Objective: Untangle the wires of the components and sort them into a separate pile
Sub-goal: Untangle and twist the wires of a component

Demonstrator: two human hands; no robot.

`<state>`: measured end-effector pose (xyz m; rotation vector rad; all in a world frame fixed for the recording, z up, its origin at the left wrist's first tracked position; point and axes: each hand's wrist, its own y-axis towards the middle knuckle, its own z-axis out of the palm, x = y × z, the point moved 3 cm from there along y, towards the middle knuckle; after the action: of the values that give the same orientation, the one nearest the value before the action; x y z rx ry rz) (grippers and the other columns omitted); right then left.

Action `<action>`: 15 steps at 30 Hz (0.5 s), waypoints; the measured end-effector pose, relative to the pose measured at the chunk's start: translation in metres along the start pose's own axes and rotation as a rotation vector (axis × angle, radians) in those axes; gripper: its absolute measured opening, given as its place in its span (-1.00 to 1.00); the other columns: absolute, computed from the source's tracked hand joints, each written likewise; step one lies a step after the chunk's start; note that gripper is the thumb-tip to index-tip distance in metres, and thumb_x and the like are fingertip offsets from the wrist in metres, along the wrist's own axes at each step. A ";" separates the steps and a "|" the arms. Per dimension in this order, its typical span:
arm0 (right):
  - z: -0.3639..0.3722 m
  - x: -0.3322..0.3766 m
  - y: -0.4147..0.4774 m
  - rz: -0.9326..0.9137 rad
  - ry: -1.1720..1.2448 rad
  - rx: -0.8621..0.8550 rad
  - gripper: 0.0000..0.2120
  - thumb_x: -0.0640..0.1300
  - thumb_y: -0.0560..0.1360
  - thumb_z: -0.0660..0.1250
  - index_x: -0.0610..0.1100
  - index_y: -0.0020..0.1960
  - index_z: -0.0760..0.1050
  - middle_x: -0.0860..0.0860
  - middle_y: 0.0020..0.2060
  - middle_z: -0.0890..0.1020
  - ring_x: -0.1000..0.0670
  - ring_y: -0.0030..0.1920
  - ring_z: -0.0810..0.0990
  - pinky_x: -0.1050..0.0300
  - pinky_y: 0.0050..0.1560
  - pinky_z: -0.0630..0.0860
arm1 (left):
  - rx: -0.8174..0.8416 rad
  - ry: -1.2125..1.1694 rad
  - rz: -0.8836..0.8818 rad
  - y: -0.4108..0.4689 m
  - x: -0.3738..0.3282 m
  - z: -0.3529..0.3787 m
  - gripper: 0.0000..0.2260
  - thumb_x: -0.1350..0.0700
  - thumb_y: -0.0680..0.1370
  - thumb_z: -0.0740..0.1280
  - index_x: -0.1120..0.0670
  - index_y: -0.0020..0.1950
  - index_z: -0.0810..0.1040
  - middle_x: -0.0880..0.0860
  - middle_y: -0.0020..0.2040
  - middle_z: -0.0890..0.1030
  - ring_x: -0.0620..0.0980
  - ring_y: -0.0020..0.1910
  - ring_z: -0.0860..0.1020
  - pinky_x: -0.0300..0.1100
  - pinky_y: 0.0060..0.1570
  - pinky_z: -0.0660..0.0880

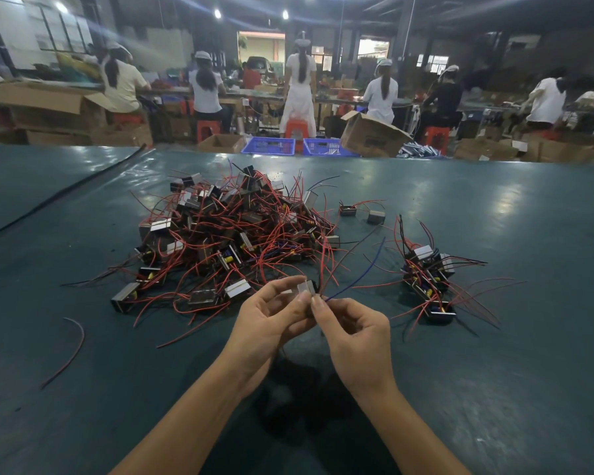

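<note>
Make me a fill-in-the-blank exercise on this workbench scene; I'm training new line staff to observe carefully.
1. The left hand holds one ___ above the table.
2. The right hand pinches its ___.
3. The smaller pile lies to the ___ of the big tangled pile.
4. The loose wire lying alone at the left is ___.

Missing words: component; wires; right; red.

Both bare forearms come in from below, hands meeting at centre. My left hand (pixel 271 317) pinches a small component (pixel 305 289) between thumb and fingertips. My right hand (pixel 355 332), fingers curled, thumb and forefinger pinching its wires (pixel 348 288) at the base.
</note>
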<state>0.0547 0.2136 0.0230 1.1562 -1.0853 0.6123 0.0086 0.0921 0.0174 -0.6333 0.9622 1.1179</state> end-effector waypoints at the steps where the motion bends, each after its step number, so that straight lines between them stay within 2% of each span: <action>1: -0.001 -0.001 0.002 0.028 0.030 -0.011 -0.85 -0.18 0.50 0.41 -0.06 -0.23 0.67 -0.04 -0.33 0.70 -0.11 -0.32 0.65 0.05 -0.26 0.56 | 0.016 0.005 0.005 0.000 0.000 0.000 -0.56 0.16 0.36 0.45 0.14 0.23 0.54 0.14 -0.06 0.67 0.07 -0.02 0.68 -0.22 -0.12 0.61; 4: -0.003 -0.006 0.005 0.068 0.054 -0.054 -0.92 -0.15 0.48 0.44 -0.10 -0.19 0.66 -0.07 -0.30 0.70 -0.14 -0.28 0.64 0.10 -0.22 0.55 | 0.043 0.015 0.021 0.001 0.001 0.002 -0.51 0.15 0.29 0.50 0.13 0.22 0.57 0.21 -0.05 0.63 0.11 0.02 0.66 -0.20 -0.08 0.60; 6: -0.003 -0.008 0.005 0.082 0.045 -0.085 -0.97 -0.13 0.46 0.47 -0.07 -0.16 0.64 -0.01 -0.29 0.69 0.01 -0.30 0.61 0.23 -0.26 0.52 | 0.036 0.033 0.031 0.001 0.003 0.002 -0.53 0.12 0.25 0.52 0.11 0.16 0.61 0.21 -0.02 0.66 0.09 0.01 0.66 -0.21 -0.09 0.60; 8: -0.003 -0.010 0.004 0.125 0.036 -0.100 -0.92 -0.09 0.43 0.49 -0.03 -0.11 0.62 0.06 -0.28 0.68 0.14 -0.31 0.58 0.32 -0.29 0.49 | 0.006 0.090 0.053 0.001 0.003 -0.001 -0.58 0.12 0.25 0.51 0.05 0.10 0.63 0.06 -0.07 0.69 -0.06 -0.10 0.66 -0.27 -0.20 0.59; 10: -0.003 -0.013 0.005 0.192 0.047 -0.090 -0.87 -0.07 0.42 0.50 -0.02 -0.06 0.60 0.11 -0.26 0.67 0.17 -0.30 0.60 0.35 -0.30 0.49 | -0.012 0.169 0.091 0.001 0.003 -0.003 -0.62 0.15 0.27 0.49 0.05 0.08 0.62 -0.03 -0.11 0.70 -0.13 -0.16 0.65 -0.32 -0.25 0.55; 12: -0.001 -0.015 0.006 0.252 0.061 -0.064 -0.85 -0.07 0.42 0.50 -0.03 -0.04 0.60 0.12 -0.22 0.69 0.13 -0.26 0.65 0.31 -0.30 0.53 | -0.023 0.268 0.138 0.002 0.003 -0.005 -0.67 0.22 0.32 0.52 0.07 0.06 0.60 -0.03 -0.11 0.71 -0.11 -0.14 0.68 -0.33 -0.22 0.55; 15: -0.003 -0.017 0.004 0.334 0.097 -0.073 -0.88 -0.07 0.42 0.50 -0.05 -0.07 0.63 0.01 -0.17 0.71 -0.02 -0.19 0.70 0.18 -0.41 0.54 | -0.004 0.380 0.181 0.003 0.006 -0.004 -0.71 0.37 0.38 0.50 0.10 0.01 0.59 -0.03 -0.12 0.71 -0.07 -0.13 0.69 -0.32 -0.16 0.56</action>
<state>0.0451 0.2196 0.0092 0.8787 -1.2170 0.8720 0.0051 0.0925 0.0102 -0.7918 1.3645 1.1813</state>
